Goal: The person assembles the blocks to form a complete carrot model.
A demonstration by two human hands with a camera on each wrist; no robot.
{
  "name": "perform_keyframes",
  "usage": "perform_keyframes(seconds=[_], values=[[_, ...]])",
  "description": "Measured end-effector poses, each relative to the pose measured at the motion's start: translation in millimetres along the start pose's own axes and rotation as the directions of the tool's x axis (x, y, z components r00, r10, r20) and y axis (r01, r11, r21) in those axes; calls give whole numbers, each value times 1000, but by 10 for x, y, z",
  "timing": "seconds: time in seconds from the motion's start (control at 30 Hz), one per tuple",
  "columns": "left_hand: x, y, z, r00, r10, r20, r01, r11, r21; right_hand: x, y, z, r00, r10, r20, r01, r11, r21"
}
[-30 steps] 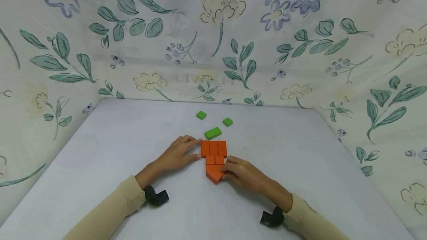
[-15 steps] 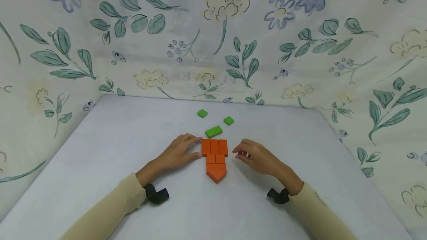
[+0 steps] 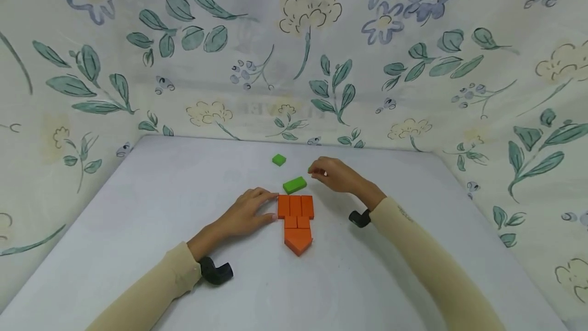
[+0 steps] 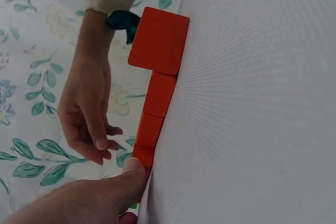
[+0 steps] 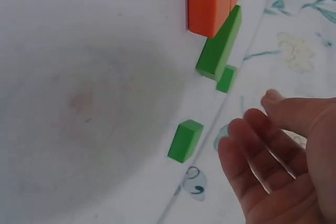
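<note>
Orange blocks (image 3: 296, 207) lie fitted together flat on the table, with a pointed piece (image 3: 298, 240) at the near end. My left hand (image 3: 248, 212) rests at their upper left, index fingertip and thumb touching the side; in the left wrist view the thumb (image 4: 131, 174) presses an orange block (image 4: 149, 129). My right hand (image 3: 337, 173) hovers over the far side, fingers loosely bent, hiding most of a small green block in the head view. That small green block (image 5: 185, 141) stands apart from the fingers in the right wrist view. Beside the orange group lies a longer green block (image 3: 294, 185).
Another small green block (image 3: 278, 160) sits farther back on the white table (image 3: 206, 162). A flowered cloth (image 3: 257, 101) rises behind the table and at both sides. Black wrist pieces (image 3: 216, 272) stick out under both sleeves.
My right hand has let go of the pointed orange piece and moved up and away to the small green block at the far right. The left hand has stayed in place.
</note>
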State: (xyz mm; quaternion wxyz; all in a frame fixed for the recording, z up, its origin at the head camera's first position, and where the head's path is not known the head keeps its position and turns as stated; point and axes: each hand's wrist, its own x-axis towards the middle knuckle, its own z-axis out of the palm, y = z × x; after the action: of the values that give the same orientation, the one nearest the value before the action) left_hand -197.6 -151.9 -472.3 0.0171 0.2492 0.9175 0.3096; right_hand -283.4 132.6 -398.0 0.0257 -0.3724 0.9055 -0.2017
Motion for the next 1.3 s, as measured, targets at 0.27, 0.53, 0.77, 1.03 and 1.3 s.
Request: perform_keyframes(seconds=[0.27,0.53,0.77,1.03,1.3], values=[[-4,-26,23,1000,-4,-2,5,1000,9,335,32,130,957,-9,291,-1,999,34],[26,-15,20,1000,17,-15,-17,999,38,414,54,113,949,15,316,-24,999,24],[28,-29,7,1000,10,-12,-10,1000,22,363,74,139,968,29,248,-52,995,85],[-12,-6,-17,1000,23,-18,-22,999,39,197,-33,199,991,19,136,-43,984,172],[-18,-4,-18,1000,14,-7,-14,1000,19,32,-85,290,995,97,36,-102,973,205]])
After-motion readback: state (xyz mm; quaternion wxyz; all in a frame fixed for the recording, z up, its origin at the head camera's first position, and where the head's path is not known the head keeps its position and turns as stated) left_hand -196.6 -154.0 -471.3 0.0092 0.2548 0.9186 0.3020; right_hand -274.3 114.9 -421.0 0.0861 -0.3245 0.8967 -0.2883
